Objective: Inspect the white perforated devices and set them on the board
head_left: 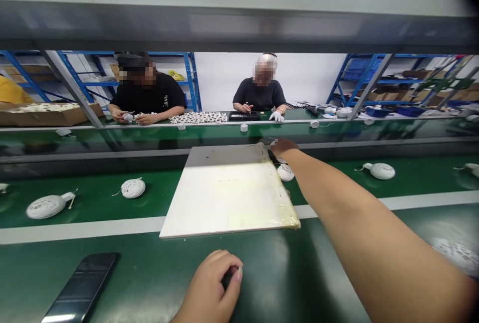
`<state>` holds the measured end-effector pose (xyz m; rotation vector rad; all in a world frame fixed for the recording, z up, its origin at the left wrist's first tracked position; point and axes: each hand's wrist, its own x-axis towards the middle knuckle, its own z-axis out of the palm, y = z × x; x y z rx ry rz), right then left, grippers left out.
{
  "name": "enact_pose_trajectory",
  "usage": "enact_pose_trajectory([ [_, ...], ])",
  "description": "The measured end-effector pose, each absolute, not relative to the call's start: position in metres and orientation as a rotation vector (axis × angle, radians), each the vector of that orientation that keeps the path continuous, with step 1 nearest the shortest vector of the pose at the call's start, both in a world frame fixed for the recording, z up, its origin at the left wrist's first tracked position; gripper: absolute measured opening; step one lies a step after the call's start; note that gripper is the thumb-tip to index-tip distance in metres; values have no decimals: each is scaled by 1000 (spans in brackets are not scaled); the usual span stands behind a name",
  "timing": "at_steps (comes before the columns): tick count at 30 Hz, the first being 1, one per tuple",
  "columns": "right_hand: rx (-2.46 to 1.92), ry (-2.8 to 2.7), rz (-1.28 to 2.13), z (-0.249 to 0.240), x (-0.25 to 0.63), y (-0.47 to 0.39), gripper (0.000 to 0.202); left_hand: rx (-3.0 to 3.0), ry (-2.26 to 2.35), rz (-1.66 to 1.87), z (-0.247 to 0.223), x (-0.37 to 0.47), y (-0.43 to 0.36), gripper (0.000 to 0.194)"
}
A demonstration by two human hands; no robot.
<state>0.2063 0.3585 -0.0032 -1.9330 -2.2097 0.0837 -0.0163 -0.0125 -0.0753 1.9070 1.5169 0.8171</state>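
Observation:
My right hand (286, 149) reaches to the far right corner of a white board (220, 193). Its fingers look closed, with something pale at them that I cannot make out. Just below that hand, a round white perforated part (285, 173) lies on the green belt (333, 183), beside the board. Yellowed clear tape wraps the board's right edge. Near me, my left hand (215, 285) is curled over the green worktop (149, 283), thumb against fingers. A dark spot shows inside its curl; whether that is an object or shadow, I cannot tell.
A black phone (82, 288) lies at the front left. More white perforated parts (47, 207) sit along the belt. Across the line, two people in black shirts (164, 96) sit at work. Small white pieces (198, 117) cover part of their bench. A metal hood (239, 29) spans overhead.

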Motion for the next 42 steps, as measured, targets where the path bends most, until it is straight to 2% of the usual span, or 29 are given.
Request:
enact_pose_trajectory([
  [2,-1953,-2237,56,10,198,337,55,1863,1536,803,-72,-15,-14,23],
  [5,-1812,-2378,17,15,166,286,58,1822,1539,785,-69,-16,-15,23],
  [9,-1342,-2777,9,-5,110,214,63,1829,1507,762,-71,-19,-14,26],
  [12,-1366,-2799,59,-16,88,191,62,1835,1499,747,-71,-21,-12,28],
  [16,-1395,-2670,60,-10,121,198,78,1854,1484,755,-68,-22,-12,28],
  [18,-1489,-2507,-33,-6,159,207,74,1863,1478,765,-66,-20,-13,28],
  [20,-1830,-2386,-33,-7,199,216,68,1871,1476,768,-65,-18,-13,27],
  [25,-2119,-2385,86,-28,252,229,75,1906,1467,794,-63,-15,-14,23],
  [30,-2187,-2319,76,-37,243,234,67,1912,1449,817,-62,-15,-15,24],
  [35,-2159,-2296,-31,-10,233,237,63,1887,1439,840,-62,-16,-16,24],
  [39,-2004,-2355,-134,9,211,236,61,1882,1425,846,-61,-16,-15,24],
  [42,-1842,-2468,-130,5,181,231,60,1882,1419,822,-61,-17,-15,25],
])
